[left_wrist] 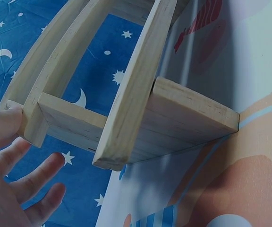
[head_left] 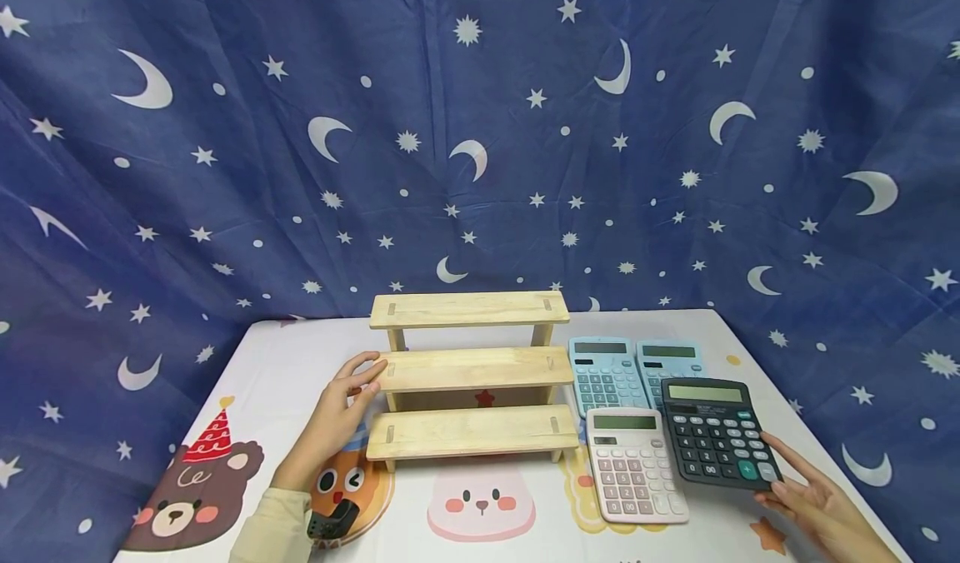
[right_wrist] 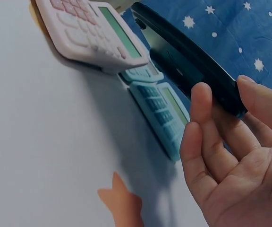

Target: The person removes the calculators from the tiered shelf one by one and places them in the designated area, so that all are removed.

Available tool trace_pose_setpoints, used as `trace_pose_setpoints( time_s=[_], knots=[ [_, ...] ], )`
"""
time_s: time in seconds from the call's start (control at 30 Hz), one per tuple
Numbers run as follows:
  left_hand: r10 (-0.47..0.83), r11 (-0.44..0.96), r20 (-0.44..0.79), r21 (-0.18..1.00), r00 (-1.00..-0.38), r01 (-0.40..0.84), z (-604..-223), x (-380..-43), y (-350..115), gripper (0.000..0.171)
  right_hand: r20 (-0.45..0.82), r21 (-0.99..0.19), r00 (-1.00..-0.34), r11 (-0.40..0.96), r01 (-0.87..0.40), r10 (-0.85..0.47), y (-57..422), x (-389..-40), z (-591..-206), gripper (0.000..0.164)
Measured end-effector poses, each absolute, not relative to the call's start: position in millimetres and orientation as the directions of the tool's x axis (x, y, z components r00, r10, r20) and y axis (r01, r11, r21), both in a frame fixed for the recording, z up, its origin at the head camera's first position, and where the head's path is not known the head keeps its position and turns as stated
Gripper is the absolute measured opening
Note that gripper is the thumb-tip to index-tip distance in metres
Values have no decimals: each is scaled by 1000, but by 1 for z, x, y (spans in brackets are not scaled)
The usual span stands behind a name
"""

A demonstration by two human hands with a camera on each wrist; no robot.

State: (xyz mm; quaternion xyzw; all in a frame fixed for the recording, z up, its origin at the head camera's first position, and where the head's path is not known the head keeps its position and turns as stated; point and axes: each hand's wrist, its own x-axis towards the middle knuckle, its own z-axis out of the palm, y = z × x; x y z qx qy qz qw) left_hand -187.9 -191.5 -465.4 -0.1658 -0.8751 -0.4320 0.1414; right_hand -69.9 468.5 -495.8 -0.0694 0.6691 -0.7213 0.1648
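Observation:
My right hand [head_left: 813, 505] grips a black calculator [head_left: 716, 434] by its lower right corner, thumb on one side and fingers on the other. In the right wrist view the calculator [right_wrist: 188, 56] is tilted and raised off the table. At the left end of a three-tier wooden stand [head_left: 472, 369], my left hand [head_left: 337, 413] touches the middle shelf. The left wrist view shows one fingertip at that shelf's end and the other fingers spread loosely beside it [left_wrist: 13, 179].
A pink and white calculator [head_left: 636, 467] lies right of the stand. Two blue calculators [head_left: 606, 373] [head_left: 670, 359] lie behind it. The white tablecloth [head_left: 555, 530] has printed animals. A dark blue curtain [head_left: 420, 213] with moons and stars hangs behind.

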Motion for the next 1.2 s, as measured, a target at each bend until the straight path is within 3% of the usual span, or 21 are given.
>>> trace_pose_setpoints(
  time_s=[0.27,0.47,0.8,1.2],
  knots=[
    [165,566,386,716,-908,408,-466,-188,-191,36,-53,-974,-889,-173,146,-456,480,-71,-502,67],
    [165,567,383,717,-909,405,-466,-188,-191,36,-40,-933,-843,-281,224,-537,486,-71,-506,67],
    [164,568,391,714,-906,411,-465,-187,-190,36,-109,-900,-813,-289,325,-572,490,-70,-508,64],
    [167,566,387,715,-907,410,-465,-188,-191,37,-240,-892,-788,-191,409,-567,495,-72,-511,61]
  ],
)
